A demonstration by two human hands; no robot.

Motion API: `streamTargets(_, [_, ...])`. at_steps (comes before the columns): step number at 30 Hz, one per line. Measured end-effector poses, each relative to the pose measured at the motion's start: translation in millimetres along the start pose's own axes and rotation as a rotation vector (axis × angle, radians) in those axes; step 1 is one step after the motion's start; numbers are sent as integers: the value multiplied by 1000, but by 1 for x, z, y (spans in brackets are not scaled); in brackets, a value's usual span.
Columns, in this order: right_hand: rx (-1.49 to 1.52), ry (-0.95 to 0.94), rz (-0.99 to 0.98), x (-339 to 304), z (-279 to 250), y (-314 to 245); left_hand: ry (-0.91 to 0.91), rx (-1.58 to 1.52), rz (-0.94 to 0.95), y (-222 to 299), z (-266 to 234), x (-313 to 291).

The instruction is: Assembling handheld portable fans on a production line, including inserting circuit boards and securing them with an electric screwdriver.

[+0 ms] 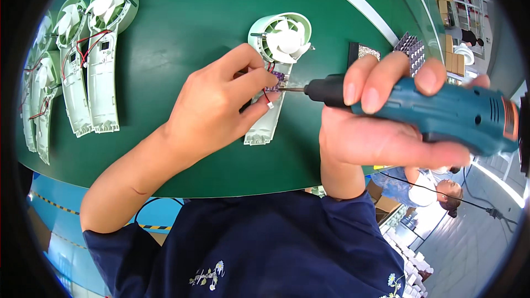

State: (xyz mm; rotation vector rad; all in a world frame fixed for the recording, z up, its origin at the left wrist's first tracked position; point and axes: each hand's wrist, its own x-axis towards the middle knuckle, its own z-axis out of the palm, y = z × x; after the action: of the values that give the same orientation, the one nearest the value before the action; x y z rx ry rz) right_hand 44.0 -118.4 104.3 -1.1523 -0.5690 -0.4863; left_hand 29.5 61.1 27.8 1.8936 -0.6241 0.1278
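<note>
My right hand [381,127] is wrapped round a teal and black electric screwdriver [441,110], held sideways. Its thin bit reaches left to a small purple circuit board [274,81] on the handle of a pale green handheld fan housing [264,127]. With thumb and fingertips together, my left hand [221,94] pinches at the board's left edge. Above the board lies the housing's round head with a white fan blade [287,41]. Red and black wires run by the board, and a small white connector [270,105] hangs below it. The fingers partly hide the board.
Several more open fan housings [102,83] with white blades and wires lie at the left of the green table [182,16]. Right of the fan stand a dark box [361,52] and a grid-like rack of small parts [409,49]. Other people sit and stand beyond the table's right side.
</note>
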Motion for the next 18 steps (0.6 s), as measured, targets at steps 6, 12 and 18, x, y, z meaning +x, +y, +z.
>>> streamTargets(6, [3,-16,35,1,-11,16,-6,107,45,-9,10,-3])
streamTargets(12, [-22,16,37,0,-11,14,11,86,38,-12,11,-4])
streamTargets(18, [13,-22,52,-2,-14,20,8,91,83,-16,12,-5])
